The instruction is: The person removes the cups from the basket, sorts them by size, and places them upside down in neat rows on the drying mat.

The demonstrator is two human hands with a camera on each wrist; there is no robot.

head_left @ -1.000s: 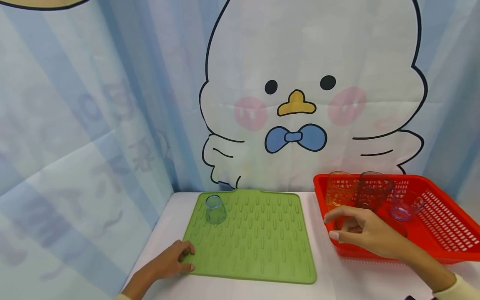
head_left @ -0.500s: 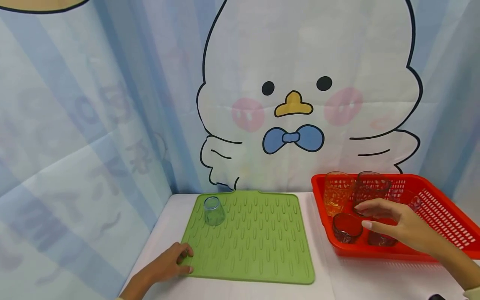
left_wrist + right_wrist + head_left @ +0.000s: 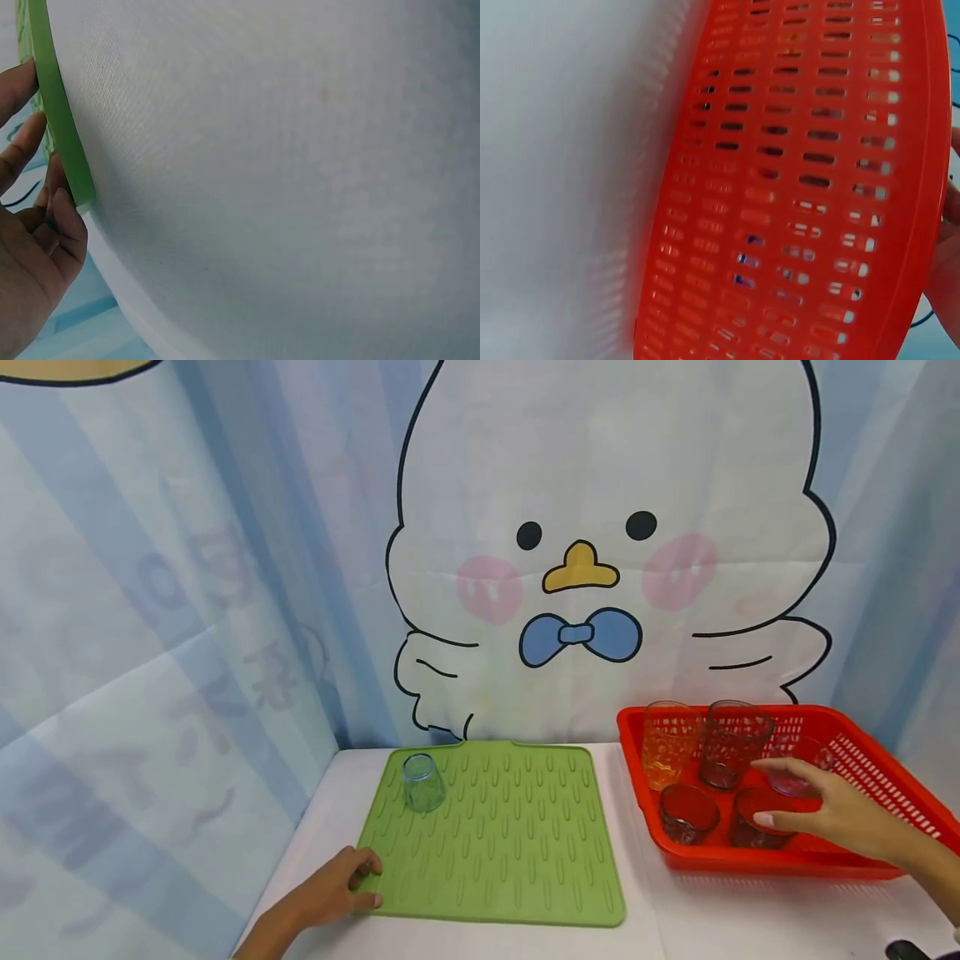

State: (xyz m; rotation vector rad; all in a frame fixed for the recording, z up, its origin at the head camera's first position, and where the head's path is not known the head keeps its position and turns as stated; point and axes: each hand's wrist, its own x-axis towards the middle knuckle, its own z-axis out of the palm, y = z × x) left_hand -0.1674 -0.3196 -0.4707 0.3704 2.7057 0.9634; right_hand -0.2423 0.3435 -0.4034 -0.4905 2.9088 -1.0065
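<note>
My left hand (image 3: pixel 341 883) rests at the near left corner of a green ridged drying mat (image 3: pixel 517 868), its fingers touching the mat's edge, also seen in the left wrist view. A clear bluish glass (image 3: pixel 423 783) stands upside down on the mat's far left part. My right hand (image 3: pixel 840 806) hovers over the red plastic basket (image 3: pixel 787 862), thumb and fingers apart with nothing gripped. Its thumb is by a short dark glass (image 3: pixel 756 820), and its fingers partly cover a purple glass (image 3: pixel 802 764). In the right wrist view the basket wall hides most of that hand.
Also in the basket are an orange-tinted tall glass (image 3: pixel 670 747), a dark tall glass (image 3: pixel 731 747) and another short dark glass (image 3: pixel 688 814). A patterned curtain (image 3: pixel 585 693) hangs behind the white table (image 3: pixel 645 902). A black object (image 3: pixel 905 950) lies at the near right edge.
My right hand has moved rightward over the basket, uncovering the short dark glasses, its thumb and fingers spreading wider. The left hand stays at the mat's corner.
</note>
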